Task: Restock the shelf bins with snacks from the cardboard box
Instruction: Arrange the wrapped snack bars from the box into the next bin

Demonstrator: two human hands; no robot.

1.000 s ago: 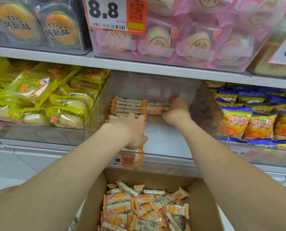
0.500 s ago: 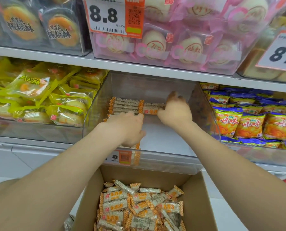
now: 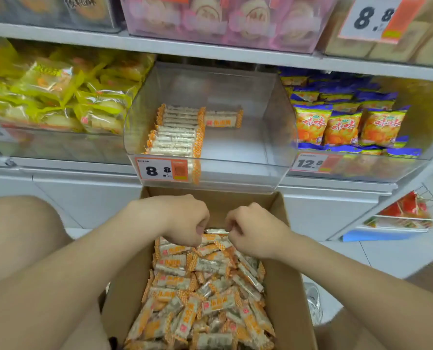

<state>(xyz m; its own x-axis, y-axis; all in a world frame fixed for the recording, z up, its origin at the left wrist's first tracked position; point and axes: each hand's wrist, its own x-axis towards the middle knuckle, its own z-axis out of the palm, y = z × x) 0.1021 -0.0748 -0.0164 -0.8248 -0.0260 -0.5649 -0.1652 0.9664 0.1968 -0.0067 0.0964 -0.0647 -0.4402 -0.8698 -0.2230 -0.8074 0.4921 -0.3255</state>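
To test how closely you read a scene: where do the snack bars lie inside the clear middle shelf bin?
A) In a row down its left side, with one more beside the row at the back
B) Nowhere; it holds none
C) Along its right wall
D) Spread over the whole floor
A: the snack bars line the left side of the clear bin, a single bar lies beside them at the back, and the rest of the floor is bare.

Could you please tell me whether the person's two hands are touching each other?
Apart. The head view shows the cardboard box wall and a wrapper between the left hand and the right hand.
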